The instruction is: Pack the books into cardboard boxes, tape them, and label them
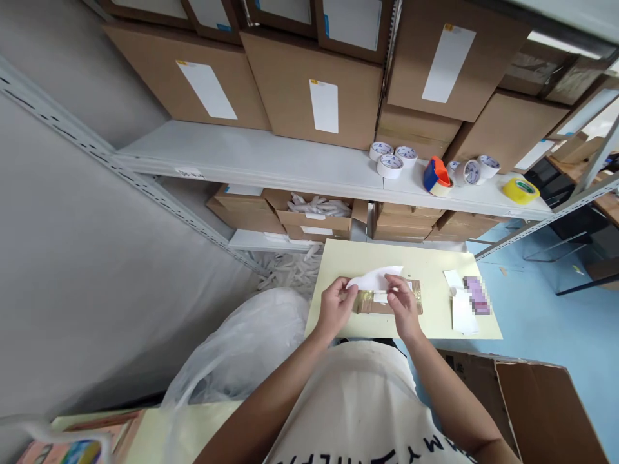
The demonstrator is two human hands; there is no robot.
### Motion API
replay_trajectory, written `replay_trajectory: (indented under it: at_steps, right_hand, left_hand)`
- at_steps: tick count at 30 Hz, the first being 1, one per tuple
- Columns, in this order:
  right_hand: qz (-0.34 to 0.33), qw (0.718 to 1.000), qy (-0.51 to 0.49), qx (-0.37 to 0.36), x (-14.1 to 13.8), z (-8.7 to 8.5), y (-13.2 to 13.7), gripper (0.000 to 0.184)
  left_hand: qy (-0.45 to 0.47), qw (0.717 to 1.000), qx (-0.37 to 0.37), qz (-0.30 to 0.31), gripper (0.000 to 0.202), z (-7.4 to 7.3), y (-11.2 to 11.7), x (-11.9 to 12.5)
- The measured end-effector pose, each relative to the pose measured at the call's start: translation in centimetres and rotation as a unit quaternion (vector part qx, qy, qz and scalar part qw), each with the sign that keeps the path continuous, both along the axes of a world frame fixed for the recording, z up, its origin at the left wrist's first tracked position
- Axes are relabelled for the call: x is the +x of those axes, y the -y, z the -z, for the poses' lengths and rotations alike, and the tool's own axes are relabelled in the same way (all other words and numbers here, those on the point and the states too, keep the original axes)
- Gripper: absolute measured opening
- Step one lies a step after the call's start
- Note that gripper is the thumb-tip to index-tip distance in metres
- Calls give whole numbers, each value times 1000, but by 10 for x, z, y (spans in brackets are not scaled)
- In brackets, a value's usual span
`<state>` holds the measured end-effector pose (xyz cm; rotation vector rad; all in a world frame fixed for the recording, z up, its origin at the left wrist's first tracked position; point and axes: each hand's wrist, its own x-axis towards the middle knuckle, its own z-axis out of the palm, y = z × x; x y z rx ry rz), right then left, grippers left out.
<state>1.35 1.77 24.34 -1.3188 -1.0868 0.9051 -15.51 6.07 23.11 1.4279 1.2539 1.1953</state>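
Note:
My left hand (337,305) pinches the left end of a curled white paper sheet (374,279). At the sheet's right side is my right hand (402,305), its fingers bent and touching the paper. Just under the sheet, a small brown cardboard box (377,307) wrapped in shiny clear tape lies on the pale yellow table (333,258). A small white label (380,298) shows on the box. The paper and my hands cover part of its top.
White papers (463,310) lie on the table's right beside a blurred purple item (477,295). A shelf (271,154) ahead carries large cartons (319,90), white tape rolls (389,165) and a tape dispenser (438,175). At left sits a translucent plastic bag (251,341); an open carton (546,399) stands lower right.

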Motion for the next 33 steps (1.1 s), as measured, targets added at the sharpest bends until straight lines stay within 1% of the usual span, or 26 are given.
replay_trajectory:
  at_steps: [2, 3, 4, 6, 8, 10, 13, 15, 16, 18, 22, 24, 25, 28, 31, 33]
  right_hand:
    - [66, 994, 85, -2, 13, 2, 5, 48]
    - [83, 991, 101, -10, 19, 3, 7, 47]
    - [85, 992, 96, -18, 25, 4, 9, 46]
    - [73, 995, 53, -32, 34, 7, 10, 42]
    - [83, 996, 13, -42, 42, 10, 10, 37]
    - [109, 993, -6, -50, 47, 13, 9, 35]
    - [133, 989, -6, -56, 55, 14, 9, 36]
    - [146, 988, 1, -50, 62, 13, 9, 36]
    - [149, 988, 2, -49, 67, 12, 9, 36]
    - [147, 988, -5, -55, 75, 10, 9, 35]
    - [113, 990, -27, -85, 87, 14, 11, 33]
    - [98, 990, -26, -95, 89, 20, 14, 34]
    - [92, 990, -23, -100, 89, 24, 16, 34]
    - [79, 989, -21, -123, 89, 41, 26, 34]
    - [65, 982, -25, -176, 89, 59, 37, 34]
    - [56, 976, -23, -208, 90, 69, 41, 34]
  left_hand:
    - [98, 991, -85, 15, 31, 0, -2, 4]
    - [136, 983, -119, 26, 34, 0, -2, 6]
    - [165, 975, -147, 38, 36, 0, -2, 9]
    - [191, 961, -191, 61, 38, 1, 0, 16]
    - [180, 957, -213, 75, 39, 1, 1, 22]
    - [134, 965, -211, 76, 38, 1, 1, 27]
    - [43, 986, -154, 52, 36, 3, -3, 34]
    - [15, 992, -118, 37, 37, 6, -8, 38]
    - [18, 992, -116, 35, 39, 8, -10, 40]
    - [58, 985, -155, 42, 46, 11, -12, 45]
    - [162, 945, -277, 61, 60, 14, -8, 56]
    - [173, 931, -314, 72, 59, 17, -2, 61]
    - [167, 928, -324, 73, 56, 20, 2, 63]
    - [122, 936, -327, 52, 46, 32, 13, 66]
    - [74, 942, -326, 30, 40, 50, 20, 64]
    - [50, 944, -326, 11, 40, 61, 20, 63]
